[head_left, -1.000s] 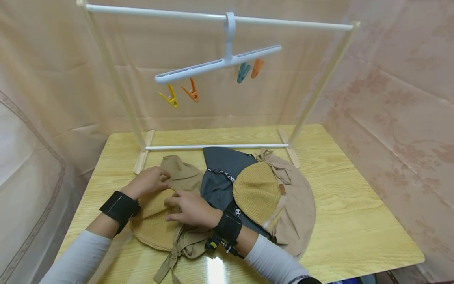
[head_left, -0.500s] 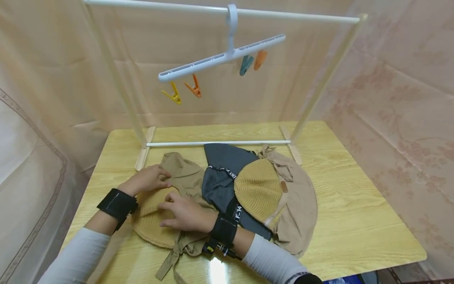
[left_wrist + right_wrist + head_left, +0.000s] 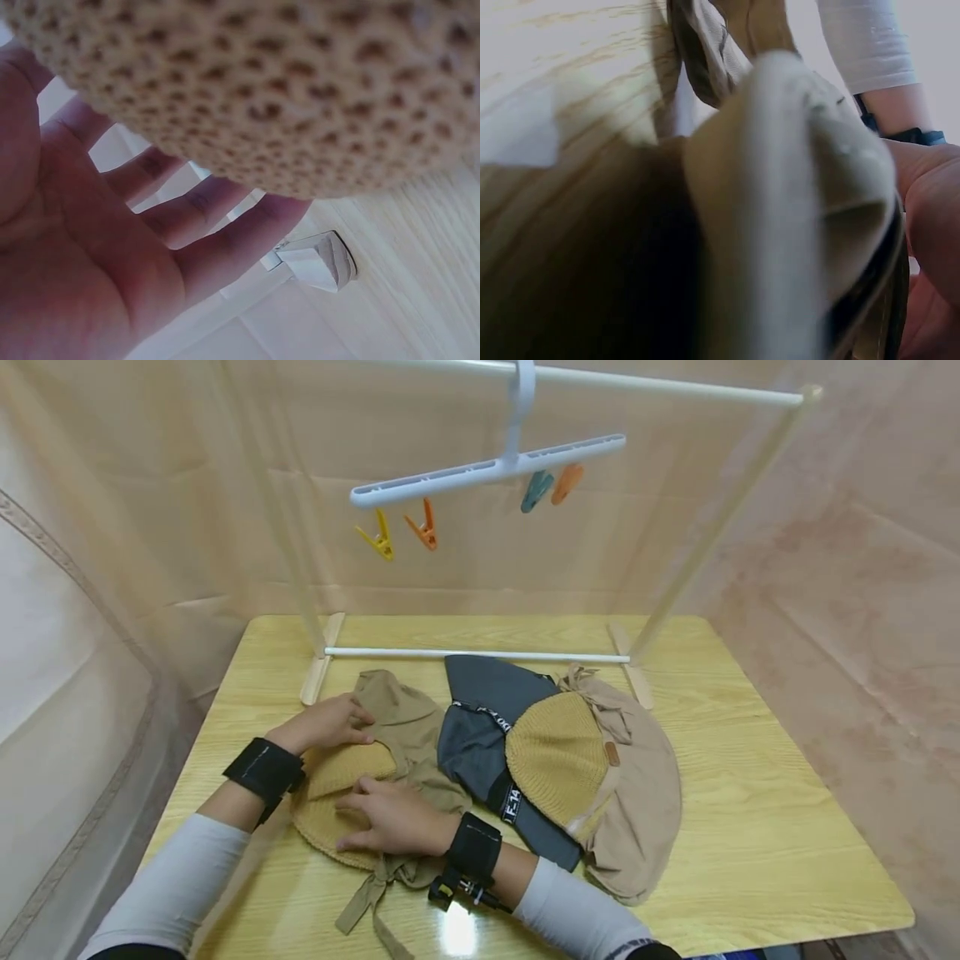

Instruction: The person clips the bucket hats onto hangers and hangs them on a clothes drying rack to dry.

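Note:
A sun hat with a mustard knit part [image 3: 337, 818] and a khaki cloth part [image 3: 408, 718] lies at the left of the table, its cloth ties trailing toward the front edge. My left hand [image 3: 333, 724] is at the knit's upper left edge; in the left wrist view its fingers [image 3: 240, 247] stretch out behind the knit. Over the lower part of the same hat, my right hand [image 3: 401, 818] is spread loosely, fingertips over the knit. In the right wrist view blurred pale cloth [image 3: 780, 187] hides most of that hand [image 3: 941, 217].
Beside it lie a dark grey hat [image 3: 472, 735] with a lettered strap and a beige hat [image 3: 645, 802] with a knit part and brown tag. Behind stands a rack [image 3: 480, 653]; a pale blue hanger [image 3: 487, 470] with several colored clips hangs from its top bar.
My right hand has drawn away from the left hand, down and left, and its fingers have spread. More of the folded knit shows between the hands. The head view has shifted slightly.

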Action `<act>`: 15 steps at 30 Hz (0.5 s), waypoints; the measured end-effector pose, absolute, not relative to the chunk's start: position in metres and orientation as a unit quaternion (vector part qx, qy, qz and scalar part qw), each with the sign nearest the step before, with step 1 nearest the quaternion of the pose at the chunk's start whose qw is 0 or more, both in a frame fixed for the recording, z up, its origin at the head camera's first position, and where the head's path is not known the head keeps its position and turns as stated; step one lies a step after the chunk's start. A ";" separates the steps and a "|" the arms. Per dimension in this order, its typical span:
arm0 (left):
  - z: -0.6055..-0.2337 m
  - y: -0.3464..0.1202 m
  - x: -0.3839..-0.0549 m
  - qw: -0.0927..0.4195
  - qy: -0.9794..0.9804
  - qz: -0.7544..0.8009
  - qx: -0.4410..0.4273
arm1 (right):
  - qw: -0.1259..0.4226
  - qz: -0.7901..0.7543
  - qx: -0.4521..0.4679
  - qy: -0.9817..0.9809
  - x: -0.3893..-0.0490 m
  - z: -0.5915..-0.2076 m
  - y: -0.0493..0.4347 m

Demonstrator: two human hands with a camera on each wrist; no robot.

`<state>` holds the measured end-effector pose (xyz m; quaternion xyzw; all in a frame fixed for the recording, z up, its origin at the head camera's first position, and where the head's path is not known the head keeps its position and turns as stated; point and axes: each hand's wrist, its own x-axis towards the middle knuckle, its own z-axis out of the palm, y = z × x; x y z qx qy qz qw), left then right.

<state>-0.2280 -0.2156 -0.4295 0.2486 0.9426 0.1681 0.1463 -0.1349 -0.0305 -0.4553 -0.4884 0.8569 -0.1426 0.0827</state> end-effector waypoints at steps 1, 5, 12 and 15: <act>-0.429 -0.215 -0.229 0.149 0.943 0.166 0.247 | 0.077 -0.135 -0.493 0.856 -0.135 -0.456 -0.031; -0.430 -0.217 -0.231 0.140 0.943 0.160 0.256 | 0.056 -0.103 -0.512 0.851 -0.136 -0.458 -0.033; -0.434 -0.221 -0.233 0.124 0.938 0.166 0.276 | 0.043 -0.072 -0.522 0.849 -0.135 -0.461 -0.033; -0.433 -0.224 -0.231 0.129 0.936 0.182 0.272 | 0.049 -0.062 -0.522 0.849 -0.132 -0.461 -0.033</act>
